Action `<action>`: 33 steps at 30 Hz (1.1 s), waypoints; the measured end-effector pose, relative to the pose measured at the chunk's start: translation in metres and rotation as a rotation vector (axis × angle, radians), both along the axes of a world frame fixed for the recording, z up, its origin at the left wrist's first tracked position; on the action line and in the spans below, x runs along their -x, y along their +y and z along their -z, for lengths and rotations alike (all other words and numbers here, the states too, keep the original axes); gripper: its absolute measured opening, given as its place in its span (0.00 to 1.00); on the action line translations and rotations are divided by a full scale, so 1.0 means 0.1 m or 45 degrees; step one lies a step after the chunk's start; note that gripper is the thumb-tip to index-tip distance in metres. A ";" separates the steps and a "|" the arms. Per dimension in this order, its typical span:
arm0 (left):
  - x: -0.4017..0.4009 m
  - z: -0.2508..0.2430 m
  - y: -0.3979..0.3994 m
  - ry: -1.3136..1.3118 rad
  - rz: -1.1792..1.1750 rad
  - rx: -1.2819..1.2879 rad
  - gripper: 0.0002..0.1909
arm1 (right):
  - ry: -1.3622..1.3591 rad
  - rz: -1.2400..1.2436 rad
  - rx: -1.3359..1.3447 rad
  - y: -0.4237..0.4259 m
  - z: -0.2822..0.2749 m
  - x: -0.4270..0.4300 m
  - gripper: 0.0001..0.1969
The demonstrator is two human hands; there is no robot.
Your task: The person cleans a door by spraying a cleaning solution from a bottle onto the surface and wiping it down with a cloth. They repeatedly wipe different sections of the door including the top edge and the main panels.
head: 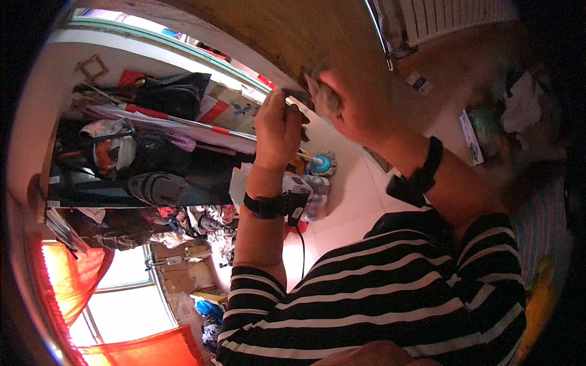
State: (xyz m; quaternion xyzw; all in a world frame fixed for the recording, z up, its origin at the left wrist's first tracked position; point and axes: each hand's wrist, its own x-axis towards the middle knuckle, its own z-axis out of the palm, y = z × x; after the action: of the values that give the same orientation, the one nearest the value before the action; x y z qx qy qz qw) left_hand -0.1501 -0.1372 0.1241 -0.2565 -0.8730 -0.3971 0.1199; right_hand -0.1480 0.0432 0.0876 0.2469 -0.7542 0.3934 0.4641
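Note:
My left hand is raised, its fingers curled round a dark handle-like part at the edge of a brown wooden door or panel. Just right of it, my right hand holds a crumpled greyish cloth against or close to the brown surface; blur hides whether they touch. Both wrists wear black straps; a black box with a cable is on the left one.
Bags and clothes crowd a dark shelf or rack at left, with a red-and-white pole across it. A blue-headed mop and wrapped bottles stand on the tiled floor. Orange curtains hang lower left.

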 end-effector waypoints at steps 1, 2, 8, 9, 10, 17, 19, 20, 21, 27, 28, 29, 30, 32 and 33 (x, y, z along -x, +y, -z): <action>0.02 0.01 0.04 0.028 -0.002 0.028 0.07 | -0.127 -0.123 0.077 0.01 0.02 -0.05 0.22; 0.01 0.00 0.08 0.128 -0.002 0.073 0.09 | -0.116 -0.119 0.071 0.04 0.00 0.00 0.22; -0.02 0.01 0.04 0.090 -0.009 0.057 0.07 | -0.060 -0.149 0.107 -0.02 -0.40 0.02 0.20; 0.01 0.00 0.04 0.083 -0.022 0.061 0.06 | -0.088 -0.105 -0.043 0.06 -0.24 -0.05 0.19; -0.02 -0.05 0.08 0.130 -0.013 0.109 0.05 | -0.134 -0.052 -0.187 0.12 -0.19 -0.12 0.19; -0.02 0.03 0.16 0.139 -0.051 -0.042 0.10 | 0.275 -0.102 -0.003 0.04 -0.92 0.18 0.18; -0.04 0.07 0.09 0.004 -0.090 -0.079 0.12 | 0.274 -0.327 0.121 -0.01 -0.75 0.23 0.17; -0.07 0.12 0.01 0.115 -0.097 -0.030 0.13 | 0.131 -0.346 -0.076 0.01 -0.65 0.18 0.16; -0.05 0.13 0.09 0.120 -0.082 -0.099 0.14 | 0.018 -0.362 -0.298 0.15 -0.58 0.18 0.16; -0.14 0.13 0.35 0.241 -0.139 -0.197 0.16 | 0.109 -0.567 -0.084 0.17 -1.03 0.39 0.13; -0.21 0.03 0.39 0.108 -0.238 -0.140 0.17 | 0.253 -0.584 0.239 0.03 -1.35 0.48 0.13; -0.26 -0.03 0.36 -0.029 -0.330 -0.084 0.17 | 0.252 -0.609 0.243 -0.01 -1.36 0.48 0.13; -0.27 -0.02 0.43 -0.096 -0.300 -0.259 0.19 | 0.303 -0.695 0.176 0.03 -1.40 0.47 0.13; -0.34 -0.03 0.34 0.023 -0.375 -0.120 0.20 | 0.306 -0.641 -0.077 0.06 -1.26 0.32 0.14; -0.26 -0.02 0.42 0.161 -0.405 0.005 0.21 | 0.317 -0.610 -0.210 0.20 -0.97 0.38 0.15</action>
State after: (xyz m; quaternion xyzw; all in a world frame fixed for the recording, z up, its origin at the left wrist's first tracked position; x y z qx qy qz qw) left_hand -0.1243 -0.0953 0.1262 -0.1399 -0.8941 -0.3545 0.2353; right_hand -0.1861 0.0632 0.1844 0.5014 -0.6411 0.3960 0.4253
